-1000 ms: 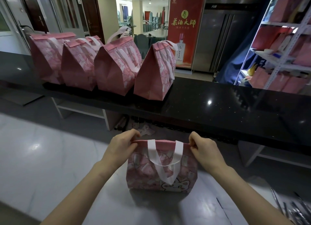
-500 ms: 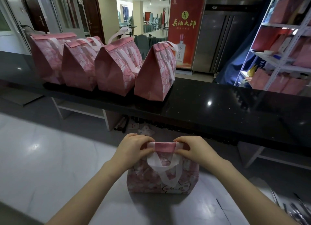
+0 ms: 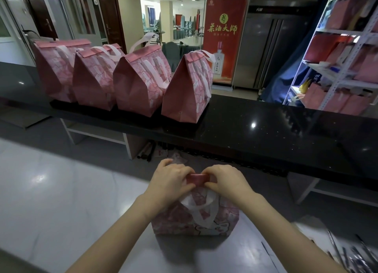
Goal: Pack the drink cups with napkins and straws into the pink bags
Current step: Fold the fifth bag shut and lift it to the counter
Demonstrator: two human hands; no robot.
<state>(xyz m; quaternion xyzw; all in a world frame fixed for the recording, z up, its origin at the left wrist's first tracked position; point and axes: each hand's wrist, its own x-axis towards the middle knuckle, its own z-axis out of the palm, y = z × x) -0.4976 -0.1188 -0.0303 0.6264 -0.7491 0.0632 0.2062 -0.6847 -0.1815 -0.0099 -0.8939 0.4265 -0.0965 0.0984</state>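
My left hand (image 3: 169, 183) and right hand (image 3: 228, 183) pinched the pink bag's (image 3: 176, 221) folded top (image 3: 197, 179), crosswise between them, lower centre.

A pink patterned handled bag (image 3: 195, 218) stands on the pale glossy table (image 3: 61, 191). Behind it, left on the raised black stone table (image 3: 266, 133), four closed pink bags (image 3: 141, 82) stand side by side.

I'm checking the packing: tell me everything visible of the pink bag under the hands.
The pink bag stands upright on the pale worktop. It looks papery, with a pink patchwork print, a white cartoon figure low on its front and a white looped handle hanging down. The left hand and right hand pinch its plain pink top flap, folded over. Contents hidden.
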